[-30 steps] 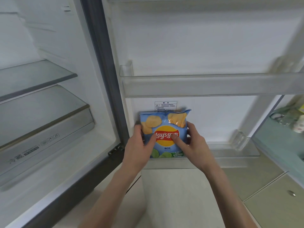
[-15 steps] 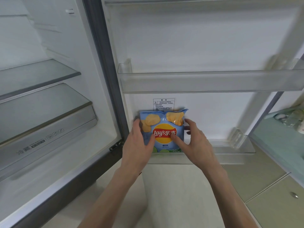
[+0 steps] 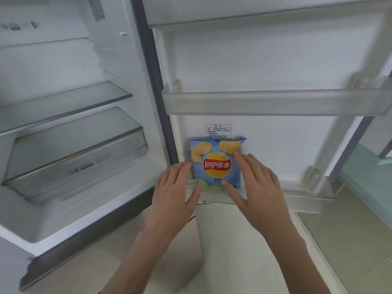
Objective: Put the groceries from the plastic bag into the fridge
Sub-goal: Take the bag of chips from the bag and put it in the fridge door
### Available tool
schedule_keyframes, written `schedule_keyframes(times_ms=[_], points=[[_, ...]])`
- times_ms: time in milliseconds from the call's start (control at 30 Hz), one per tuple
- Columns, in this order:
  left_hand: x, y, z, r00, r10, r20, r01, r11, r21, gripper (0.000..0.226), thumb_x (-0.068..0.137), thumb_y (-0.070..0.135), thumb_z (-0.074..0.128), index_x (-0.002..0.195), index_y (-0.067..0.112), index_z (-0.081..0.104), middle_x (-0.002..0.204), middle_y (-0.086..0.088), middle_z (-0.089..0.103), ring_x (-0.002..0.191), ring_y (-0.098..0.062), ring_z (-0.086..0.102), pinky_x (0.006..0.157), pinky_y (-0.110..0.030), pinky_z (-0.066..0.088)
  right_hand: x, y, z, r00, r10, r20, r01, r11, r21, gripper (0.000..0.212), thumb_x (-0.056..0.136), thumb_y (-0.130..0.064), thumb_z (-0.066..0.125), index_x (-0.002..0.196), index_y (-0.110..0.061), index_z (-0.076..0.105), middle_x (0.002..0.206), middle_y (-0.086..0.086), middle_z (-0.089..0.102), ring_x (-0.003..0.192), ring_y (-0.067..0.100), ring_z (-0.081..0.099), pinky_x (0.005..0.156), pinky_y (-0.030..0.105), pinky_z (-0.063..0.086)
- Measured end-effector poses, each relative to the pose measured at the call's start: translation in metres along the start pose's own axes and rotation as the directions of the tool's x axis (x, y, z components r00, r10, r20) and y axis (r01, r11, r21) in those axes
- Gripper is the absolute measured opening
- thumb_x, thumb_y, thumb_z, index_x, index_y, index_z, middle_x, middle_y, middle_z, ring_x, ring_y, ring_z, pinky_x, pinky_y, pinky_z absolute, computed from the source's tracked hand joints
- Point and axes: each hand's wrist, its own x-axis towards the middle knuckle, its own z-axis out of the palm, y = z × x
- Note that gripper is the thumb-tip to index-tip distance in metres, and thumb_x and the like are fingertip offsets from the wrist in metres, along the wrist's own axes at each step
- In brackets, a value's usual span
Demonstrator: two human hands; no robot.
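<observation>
The fridge [image 3: 89,128] stands open in front of me, its white interior on the left with a glass shelf [image 3: 63,107] and a grey drawer [image 3: 78,158] below it, and the open door [image 3: 265,60] filling the right of my view. On that door I see an upper clear door bin [image 3: 275,105] running across, and a lower door bin [image 3: 305,196] near the bottom. A small printed label [image 3: 218,131] is stuck on the door's inner wall between them. Pale floor tiles [image 3: 343,240] show at lower right.

The blue chip bag [image 3: 216,164] stands upright in the left end of the lower door bin, its back against the door wall, just below the label. My left hand [image 3: 174,198] is just beside the bag's left edge, fingers straight and spread, fingertips near the bag's side; I cannot tell whether they touch it. My right hand [image 3: 254,187] is on the bag's right side, fingers extended and relaxed, the index fingertip over the bag's upper right front and the thumb near its bottom edge. Neither hand grips anything; both are loosely opened with the bag between them.
</observation>
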Motion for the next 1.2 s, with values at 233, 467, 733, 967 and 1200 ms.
schedule_keyframes(times_ms=[233, 467, 733, 967, 1200], points=[[-0.030, 0.004, -0.013, 0.999, 0.036, 0.015, -0.037, 0.998, 0.056, 0.056, 0.101, 0.050, 0.048, 0.151, 0.025, 0.042, 0.153, 0.006, 0.046, 0.145, -0.016, 0.038, 0.120, -0.037, 0.029, -0.034, -0.011, -0.012, 1.000, -0.020, 0.019, 0.022, 0.996, -0.090, 0.068, 0.102, -0.061, 0.041, 0.154, -0.018, 0.043, 0.153, 0.004, 0.053, 0.145, 0.023, 0.046, 0.117, 0.047, 0.039], [-0.039, 0.012, -0.009, 0.990, 0.136, 0.041, -0.136, 0.991, -0.005, 0.057, 0.099, 0.052, 0.040, 0.147, 0.022, 0.048, 0.149, 0.003, 0.052, 0.140, -0.018, 0.044, 0.118, -0.036, 0.031, -0.062, -0.021, -0.036, 0.998, 0.050, -0.033, -0.056, 0.970, -0.235, 0.066, 0.103, -0.060, 0.043, 0.149, -0.014, 0.050, 0.148, 0.006, 0.058, 0.141, 0.026, 0.051, 0.116, 0.047, 0.040], [-0.045, 0.024, -0.004, 0.936, 0.351, -0.010, -0.349, 0.926, -0.142, 0.053, 0.098, 0.046, 0.050, 0.143, 0.018, 0.052, 0.141, 0.001, 0.056, 0.134, -0.022, 0.048, 0.111, -0.038, 0.038, -0.101, -0.043, -0.073, 0.968, 0.215, -0.134, -0.252, 0.871, -0.422, 0.064, 0.103, -0.058, 0.047, 0.147, -0.013, 0.052, 0.147, 0.007, 0.058, 0.140, 0.026, 0.052, 0.114, 0.048, 0.041], [-0.063, 0.052, 0.009, 0.868, 0.497, -0.008, -0.482, 0.838, -0.257, 0.048, 0.098, 0.045, 0.050, 0.135, 0.015, 0.056, 0.133, -0.002, 0.060, 0.126, -0.027, 0.054, 0.103, -0.040, 0.041, -0.154, -0.065, -0.108, 0.915, 0.357, -0.190, -0.400, 0.732, -0.552, 0.063, 0.101, -0.058, 0.049, 0.146, -0.014, 0.052, 0.143, 0.004, 0.059, 0.137, 0.026, 0.052, 0.113, 0.047, 0.041], [-0.095, 0.113, 0.021, 0.718, 0.696, 0.002, -0.664, 0.686, -0.297, 0.051, 0.100, 0.047, 0.048, 0.136, 0.012, 0.057, 0.134, -0.006, 0.061, 0.128, -0.031, 0.054, 0.106, -0.048, 0.044, -0.216, -0.072, -0.154, 0.814, 0.493, -0.308, -0.568, 0.564, -0.600, 0.060, 0.100, -0.057, 0.048, 0.145, -0.017, 0.052, 0.143, 0.002, 0.058, 0.142, 0.025, 0.049, 0.117, 0.046, 0.036]])
